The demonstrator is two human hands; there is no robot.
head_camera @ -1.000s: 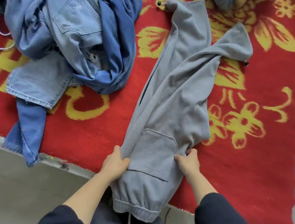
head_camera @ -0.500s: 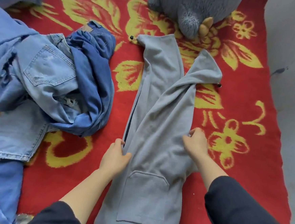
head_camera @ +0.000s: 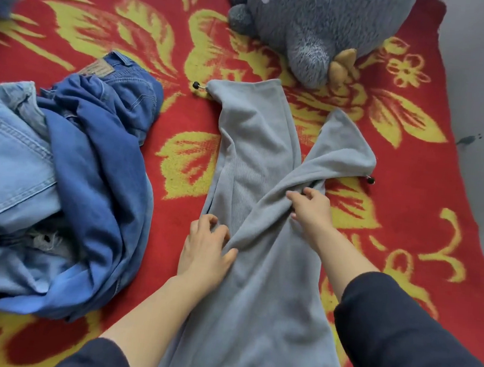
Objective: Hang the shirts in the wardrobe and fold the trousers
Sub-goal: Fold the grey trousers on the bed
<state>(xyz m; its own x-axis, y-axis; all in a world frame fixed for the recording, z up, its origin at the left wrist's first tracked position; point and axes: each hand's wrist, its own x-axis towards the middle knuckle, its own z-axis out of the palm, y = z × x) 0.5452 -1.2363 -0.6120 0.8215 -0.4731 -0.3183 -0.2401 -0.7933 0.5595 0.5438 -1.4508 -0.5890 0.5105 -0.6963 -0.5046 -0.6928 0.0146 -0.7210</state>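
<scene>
Grey trousers lie lengthwise on the red blanket, legs crossed at the far end — better to uncross and flatten them before folding. Left hand pinches a near fold; right hand clasps the crossed leg in its grip.

Nothing legible anywhere — the tan waistband patch on the dark blue jeans, upper left, is too blurred.
</scene>
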